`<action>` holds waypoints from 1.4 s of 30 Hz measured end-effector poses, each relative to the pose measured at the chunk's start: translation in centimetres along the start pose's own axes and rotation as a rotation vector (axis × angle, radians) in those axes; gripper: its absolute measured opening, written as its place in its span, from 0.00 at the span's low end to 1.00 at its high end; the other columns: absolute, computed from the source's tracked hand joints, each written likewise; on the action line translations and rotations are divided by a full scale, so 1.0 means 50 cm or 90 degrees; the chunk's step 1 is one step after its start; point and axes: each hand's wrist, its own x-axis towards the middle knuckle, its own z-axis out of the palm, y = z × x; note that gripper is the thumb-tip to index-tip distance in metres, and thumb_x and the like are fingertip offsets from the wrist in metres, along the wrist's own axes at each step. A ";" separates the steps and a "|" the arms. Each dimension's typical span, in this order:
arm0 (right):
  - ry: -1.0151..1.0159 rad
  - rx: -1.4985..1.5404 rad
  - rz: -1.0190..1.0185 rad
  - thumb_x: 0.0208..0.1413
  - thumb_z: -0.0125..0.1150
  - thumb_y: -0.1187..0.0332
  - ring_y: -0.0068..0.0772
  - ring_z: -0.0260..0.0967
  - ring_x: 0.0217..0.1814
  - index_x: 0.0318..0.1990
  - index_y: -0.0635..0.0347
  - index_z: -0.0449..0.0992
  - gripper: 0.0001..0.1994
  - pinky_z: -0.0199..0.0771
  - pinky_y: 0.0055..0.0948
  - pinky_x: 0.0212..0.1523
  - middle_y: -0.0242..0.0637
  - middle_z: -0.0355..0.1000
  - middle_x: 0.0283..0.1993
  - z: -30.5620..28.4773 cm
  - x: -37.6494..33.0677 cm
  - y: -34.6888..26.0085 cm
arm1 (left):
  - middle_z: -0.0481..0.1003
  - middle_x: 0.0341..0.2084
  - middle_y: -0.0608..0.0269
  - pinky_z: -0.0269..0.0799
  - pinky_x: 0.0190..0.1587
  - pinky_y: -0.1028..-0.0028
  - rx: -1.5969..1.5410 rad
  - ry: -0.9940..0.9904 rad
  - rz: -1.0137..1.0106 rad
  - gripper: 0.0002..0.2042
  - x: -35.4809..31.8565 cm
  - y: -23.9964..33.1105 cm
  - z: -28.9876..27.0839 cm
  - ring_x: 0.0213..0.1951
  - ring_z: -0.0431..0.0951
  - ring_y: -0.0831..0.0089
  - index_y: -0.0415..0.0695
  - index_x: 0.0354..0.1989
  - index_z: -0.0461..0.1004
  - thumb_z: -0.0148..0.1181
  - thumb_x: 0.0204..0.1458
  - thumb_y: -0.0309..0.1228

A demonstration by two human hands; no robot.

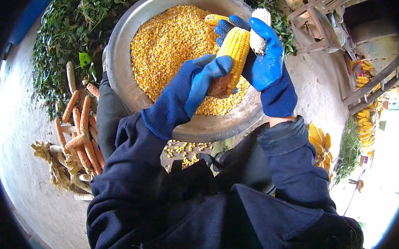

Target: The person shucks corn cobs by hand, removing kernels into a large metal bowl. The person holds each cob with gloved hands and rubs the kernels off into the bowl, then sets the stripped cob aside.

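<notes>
Over the basin [123, 47], both hands [233, 71] around the corn cob [233, 55]

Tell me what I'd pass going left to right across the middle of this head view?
Pile of bare cobs on the ground → metal basin of loose kernels → left hand → yellow corn ear held by both hands → right hand → stacked yellow ears at far right.

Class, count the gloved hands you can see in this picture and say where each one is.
2. The left hand grips the lower end of the corn cob over the metal basin; the right hand holds its upper part, along with a pale cob.
</notes>
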 end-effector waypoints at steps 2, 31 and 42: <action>0.022 0.041 0.019 0.63 0.50 0.53 0.47 0.68 0.63 0.62 0.66 0.69 0.28 0.63 0.44 0.68 0.53 0.69 0.62 0.002 -0.002 -0.002 | 0.78 0.35 0.62 0.76 0.38 0.76 -0.143 0.062 -0.114 0.22 0.012 0.029 0.032 0.33 0.79 0.75 0.36 0.51 0.73 0.50 0.65 0.47; 0.020 0.117 0.018 0.60 0.55 0.58 0.46 0.72 0.58 0.55 0.67 0.73 0.22 0.70 0.42 0.63 0.50 0.74 0.55 -0.005 0.000 0.020 | 0.77 0.42 0.59 0.78 0.45 0.72 0.103 -0.014 -0.075 0.26 -0.008 0.015 0.009 0.40 0.80 0.74 0.35 0.55 0.71 0.60 0.60 0.46; 0.006 0.058 0.040 0.64 0.49 0.53 0.49 0.68 0.64 0.64 0.64 0.68 0.28 0.62 0.45 0.69 0.52 0.69 0.63 -0.023 -0.003 0.023 | 0.79 0.42 0.59 0.78 0.43 0.75 -0.017 0.046 -0.188 0.30 0.020 0.007 0.025 0.38 0.81 0.73 0.40 0.60 0.69 0.49 0.63 0.56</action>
